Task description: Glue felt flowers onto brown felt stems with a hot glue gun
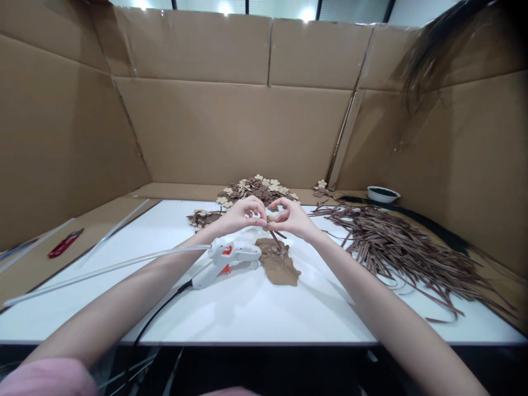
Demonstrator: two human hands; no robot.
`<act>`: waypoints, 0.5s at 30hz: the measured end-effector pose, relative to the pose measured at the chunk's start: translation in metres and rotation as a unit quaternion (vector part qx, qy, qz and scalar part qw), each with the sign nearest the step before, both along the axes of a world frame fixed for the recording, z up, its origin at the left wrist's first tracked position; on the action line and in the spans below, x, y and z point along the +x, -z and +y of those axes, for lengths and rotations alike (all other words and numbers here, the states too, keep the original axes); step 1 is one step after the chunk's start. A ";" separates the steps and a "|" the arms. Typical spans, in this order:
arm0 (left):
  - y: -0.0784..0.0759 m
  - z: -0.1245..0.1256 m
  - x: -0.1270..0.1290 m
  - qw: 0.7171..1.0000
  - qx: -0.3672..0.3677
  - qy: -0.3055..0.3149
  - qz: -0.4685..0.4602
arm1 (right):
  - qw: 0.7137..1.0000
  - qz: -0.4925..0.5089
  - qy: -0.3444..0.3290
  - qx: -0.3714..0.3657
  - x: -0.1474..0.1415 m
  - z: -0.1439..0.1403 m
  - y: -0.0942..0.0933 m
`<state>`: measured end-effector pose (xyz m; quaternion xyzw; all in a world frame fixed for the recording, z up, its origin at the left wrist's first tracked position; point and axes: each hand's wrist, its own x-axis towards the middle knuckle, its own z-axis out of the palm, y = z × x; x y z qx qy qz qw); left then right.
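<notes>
Pinching a small tan piece point(271, 218) with brown strip between left hand point(243, 216) and right hand point(290, 218); we judge assembly early, strip pile point(396, 242) mostly unused.

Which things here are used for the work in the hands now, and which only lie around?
In use:
left hand and right hand, pinching a small beige piece
brown strip
brown scrap
glue gun

Lying about:
red snips
strip pile
flower cutouts
white bowl

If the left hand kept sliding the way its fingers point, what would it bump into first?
The left hand points right, so it would probably meet the small tan piece pinched between both hands, then the right hand. Depth is hard to judge.
</notes>
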<state>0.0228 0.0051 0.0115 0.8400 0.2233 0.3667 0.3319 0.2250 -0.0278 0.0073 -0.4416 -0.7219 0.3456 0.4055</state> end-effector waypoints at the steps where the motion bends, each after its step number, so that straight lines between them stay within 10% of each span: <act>1: 0.000 0.000 0.000 1.000 -0.002 0.001 -0.002 | 1.000 0.002 -0.001 -0.002 0.000 0.000 0.000; 15: 0.004 0.004 0.002 1.000 -0.023 0.004 -0.014 | 1.000 0.000 -0.003 -0.001 0.000 0.000 0.001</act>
